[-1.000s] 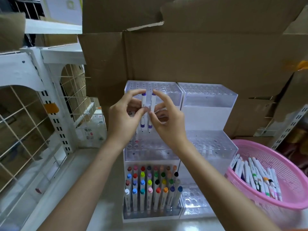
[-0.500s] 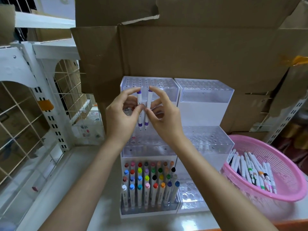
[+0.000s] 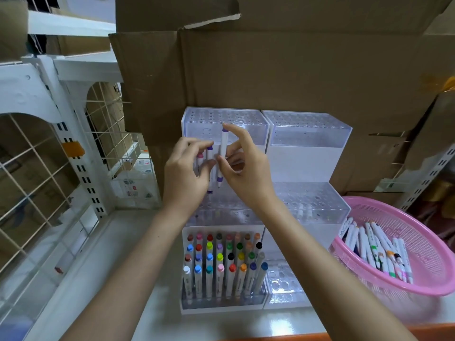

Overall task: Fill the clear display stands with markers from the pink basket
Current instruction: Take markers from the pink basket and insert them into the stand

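Two tiered clear display stands (image 3: 307,134) sit side by side against cardboard boxes. The left stand's lowest tier (image 3: 221,264) is full of upright coloured markers. My right hand (image 3: 243,173) pinches a white marker with purple caps (image 3: 223,148) upright in front of the left stand's top tier. My left hand (image 3: 187,175) holds a few more markers (image 3: 209,153) upright just to its left, one purple-capped and one pink-capped. The pink basket (image 3: 418,242) at the right holds several white markers lying loose.
Large cardboard boxes (image 3: 270,70) rise behind the stands. A white wire-grid shelf rack (image 3: 61,143) stands at the left. The right stand's middle tier (image 3: 312,200) has a couple of markers in it, and its lowest tier (image 3: 283,281) shows bare holes.
My right hand has drawn one purple-capped marker up and away from the bunch in my left hand. The view has shifted down a little.
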Demonstrator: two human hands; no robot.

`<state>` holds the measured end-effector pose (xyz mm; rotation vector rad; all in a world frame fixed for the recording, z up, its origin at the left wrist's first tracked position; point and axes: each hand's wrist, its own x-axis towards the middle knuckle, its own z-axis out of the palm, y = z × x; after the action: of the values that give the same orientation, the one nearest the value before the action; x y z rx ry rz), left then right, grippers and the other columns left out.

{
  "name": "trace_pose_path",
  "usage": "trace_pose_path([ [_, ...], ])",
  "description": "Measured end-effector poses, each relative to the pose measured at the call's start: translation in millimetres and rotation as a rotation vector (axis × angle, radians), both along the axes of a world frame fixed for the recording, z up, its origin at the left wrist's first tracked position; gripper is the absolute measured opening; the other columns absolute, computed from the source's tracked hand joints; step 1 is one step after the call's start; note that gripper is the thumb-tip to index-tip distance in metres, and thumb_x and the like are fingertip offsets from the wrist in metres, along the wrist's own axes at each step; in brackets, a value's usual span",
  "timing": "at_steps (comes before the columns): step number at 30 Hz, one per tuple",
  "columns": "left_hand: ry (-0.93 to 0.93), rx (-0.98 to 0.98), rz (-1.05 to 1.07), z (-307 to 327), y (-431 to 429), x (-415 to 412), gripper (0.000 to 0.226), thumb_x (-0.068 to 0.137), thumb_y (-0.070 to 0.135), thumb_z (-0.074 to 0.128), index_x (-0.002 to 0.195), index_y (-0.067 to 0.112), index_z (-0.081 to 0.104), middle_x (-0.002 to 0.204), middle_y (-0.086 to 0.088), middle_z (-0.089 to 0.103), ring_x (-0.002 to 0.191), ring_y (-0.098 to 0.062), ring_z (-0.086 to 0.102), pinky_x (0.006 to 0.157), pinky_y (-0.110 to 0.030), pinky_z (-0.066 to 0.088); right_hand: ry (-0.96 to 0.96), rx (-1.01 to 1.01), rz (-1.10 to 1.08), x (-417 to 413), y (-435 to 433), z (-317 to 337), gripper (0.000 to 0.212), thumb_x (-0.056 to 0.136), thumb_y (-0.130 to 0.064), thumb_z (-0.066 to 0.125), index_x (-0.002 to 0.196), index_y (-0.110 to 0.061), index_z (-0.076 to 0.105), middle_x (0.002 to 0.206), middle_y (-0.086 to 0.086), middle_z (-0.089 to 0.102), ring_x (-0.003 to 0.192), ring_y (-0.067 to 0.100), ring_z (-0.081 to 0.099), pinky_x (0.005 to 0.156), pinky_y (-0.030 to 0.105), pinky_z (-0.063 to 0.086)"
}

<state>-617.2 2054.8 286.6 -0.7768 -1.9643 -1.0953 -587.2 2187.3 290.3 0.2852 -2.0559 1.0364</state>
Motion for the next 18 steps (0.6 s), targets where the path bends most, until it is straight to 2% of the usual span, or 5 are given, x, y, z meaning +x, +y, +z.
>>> trace_pose_path([
  [5, 0.023, -0.05, 0.043, -1.8, 0.7, -0.4, 0.03, 0.078, 0.003, 0.074, 0.107, 0.002, 0.067, 0.103, -0.011, 0.057, 0.095, -0.01, 0.05, 0.086, -0.002, 0.036, 0.006, 0.018, -0.01, -1.1, -0.6, -0.7, 0.054, 0.086, -0.006, 0.068, 0.134, -0.02, 0.047, 0.077, 0.0, 0.058, 0.066, 0.011, 0.063, 0.065, 0.036, 0.057],
  [8, 0.058, -0.111, 0.093, -4.4, -0.9, -0.7, 0.031, 0.075, 0.005, 0.077, 0.105, 0.005, 0.069, 0.104, -0.01, 0.056, 0.099, -0.017, 0.049, 0.087, -0.014, 0.038, 0.012, 0.032, -0.019, -1.0, -0.6, -0.9, 0.054, 0.086, -0.005, 0.068, 0.134, -0.019, 0.047, 0.077, 0.0, 0.058, 0.066, 0.012, 0.063, 0.065, 0.036, 0.057],
  [14, 0.112, -0.184, 0.182, -7.2, -3.7, 3.8, 0.036, 0.073, 0.009, 0.079, 0.107, 0.003, 0.067, 0.103, -0.011, 0.056, 0.099, -0.019, 0.042, 0.085, -0.029, 0.043, 0.017, 0.045, -0.028, -0.2, -1.4, -0.8, 0.055, 0.085, -0.004, 0.068, 0.134, -0.018, 0.047, 0.075, 0.001, 0.059, 0.066, 0.014, 0.063, 0.064, 0.037, 0.056],
  [18, 0.129, -0.254, 0.207, -8.5, -7.2, 7.8, 0.041, 0.074, 0.008, 0.077, 0.113, 0.003, 0.064, 0.105, -0.012, 0.057, 0.101, -0.023, 0.043, 0.086, -0.033, 0.044, 0.004, 0.096, -0.04, 1.2, -2.6, -0.5, 0.055, 0.085, -0.005, 0.067, 0.133, -0.02, 0.045, 0.075, 0.002, 0.057, 0.063, 0.016, 0.06, 0.062, 0.041, 0.054],
])
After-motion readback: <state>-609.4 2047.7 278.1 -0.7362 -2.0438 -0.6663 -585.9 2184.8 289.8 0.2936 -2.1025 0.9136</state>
